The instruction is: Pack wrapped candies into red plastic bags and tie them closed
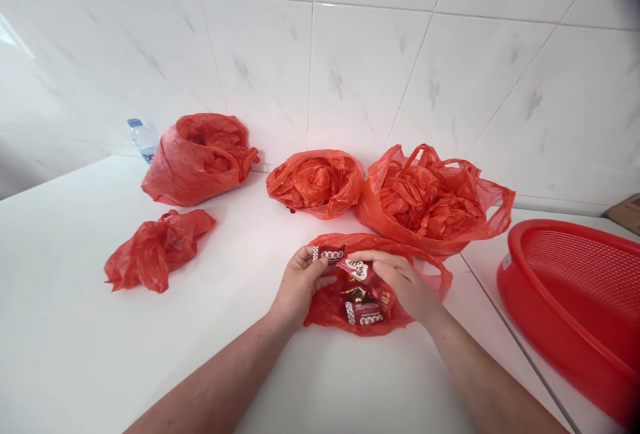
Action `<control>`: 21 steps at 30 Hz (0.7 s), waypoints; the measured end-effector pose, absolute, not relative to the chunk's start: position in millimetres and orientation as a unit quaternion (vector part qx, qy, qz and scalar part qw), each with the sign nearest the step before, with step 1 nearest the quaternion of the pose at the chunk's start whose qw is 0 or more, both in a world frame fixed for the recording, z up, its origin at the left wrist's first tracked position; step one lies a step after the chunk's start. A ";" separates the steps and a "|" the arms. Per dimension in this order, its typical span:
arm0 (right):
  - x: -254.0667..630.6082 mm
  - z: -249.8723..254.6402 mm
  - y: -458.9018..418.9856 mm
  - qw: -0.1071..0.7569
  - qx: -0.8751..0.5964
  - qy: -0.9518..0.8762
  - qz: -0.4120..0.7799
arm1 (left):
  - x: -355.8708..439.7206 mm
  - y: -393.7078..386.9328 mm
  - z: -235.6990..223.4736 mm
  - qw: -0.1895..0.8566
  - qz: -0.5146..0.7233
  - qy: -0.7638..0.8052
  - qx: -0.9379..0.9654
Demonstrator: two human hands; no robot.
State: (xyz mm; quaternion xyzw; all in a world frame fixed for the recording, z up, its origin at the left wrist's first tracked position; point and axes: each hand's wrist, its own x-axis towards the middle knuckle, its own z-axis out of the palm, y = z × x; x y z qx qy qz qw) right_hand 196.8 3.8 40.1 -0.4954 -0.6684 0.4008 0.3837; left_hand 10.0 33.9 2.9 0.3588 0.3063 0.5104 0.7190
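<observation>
A flattened red plastic bag [330, 307] lies on the white table in front of me, with several small red wrapped candies [364, 307] on it. My left hand [300, 284] pinches one red candy packet [329, 254] at the bag's far left edge. My right hand [407, 284] lies curled over the bag, its fingertips pinching another candy packet [356, 269]. The two hands almost touch above the pile.
Three bulging red plastic bags stand along the tiled wall: bag [197, 157], bag [316, 183], bag [433, 197]. A crumpled red bag [155, 247] lies at the left. A water bottle [143, 139] stands behind. A red plastic basket [575, 301] sits at the right.
</observation>
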 end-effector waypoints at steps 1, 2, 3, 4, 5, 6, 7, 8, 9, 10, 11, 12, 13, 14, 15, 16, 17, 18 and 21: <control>196.2 40.0 3.9 0.382 -0.502 -0.666 0.397 | 10.0 34.1 2.5 0.720 0.508 0.303 0.362; 195.3 40.0 4.0 0.378 -0.511 -0.663 0.396 | 10.0 34.2 1.9 0.720 0.506 0.300 0.367; 194.0 39.8 4.1 0.376 -0.521 -0.658 0.392 | 10.0 34.4 1.3 0.719 0.503 0.298 0.375; 192.6 39.6 4.1 0.379 -0.528 -0.655 0.386 | 9.9 34.4 0.8 0.717 0.501 0.298 0.383; 191.3 39.1 4.1 0.385 -0.531 -0.653 0.379 | 9.9 34.2 0.6 0.714 0.498 0.298 0.391; 190.1 38.4 4.2 0.391 -0.530 -0.651 0.377 | 10.0 33.9 0.6 0.712 0.496 0.299 0.397; 189.2 37.7 4.3 0.396 -0.529 -0.646 0.381 | 10.2 33.4 0.8 0.712 0.493 0.298 0.402; 188.5 36.8 4.3 0.399 -0.530 -0.638 0.390 | 10.5 32.8 1.2 0.713 0.489 0.295 0.406; 188.0 35.9 4.4 0.400 -0.533 -0.628 0.403 | 10.9 32.1 1.8 0.717 0.484 0.290 0.409; 187.6 35.0 4.5 0.398 -0.536 -0.618 0.415 | 11.2 31.4 2.3 0.721 0.480 0.284 0.411; 187.3 34.2 4.6 0.396 -0.540 -0.610 0.424 | 11.6 30.9 2.8 0.725 0.476 0.278 0.413; 187.0 33.4 4.8 0.397 -0.543 -0.604 0.428 | 11.8 30.4 3.0 0.728 0.474 0.272 0.415; 186.8 32.7 5.0 0.398 -0.543 -0.601 0.430 | 12.0 30.2 3.2 0.730 0.472 0.268 0.416; 186.9 32.1 5.2 0.401 -0.542 -0.598 0.434 | 12.1 30.1 3.1 0.731 0.470 0.266 0.418; 187.2 31.4 5.6 0.404 -0.538 -0.595 0.439 | 12.1 30.1 3.1 0.731 0.468 0.265 0.419; 187.8 30.8 6.0 0.407 -0.533 -0.591 0.448 | 12.0 30.3 3.0 0.731 0.469 0.264 0.419; 188.8 30.1 6.5 0.412 -0.527 -0.587 0.456 | 11.9 30.5 3.0 0.730 0.472 0.264 0.417; 190.0 29.5 7.2 0.418 -0.522 -0.583 0.461 | 11.8 30.9 3.0 0.729 0.477 0.264 0.414; 194.6 27.5 9.2 0.430 -0.525 -0.580 0.451 | 11.0 32.6 3.1 0.721 0.495 0.269 0.403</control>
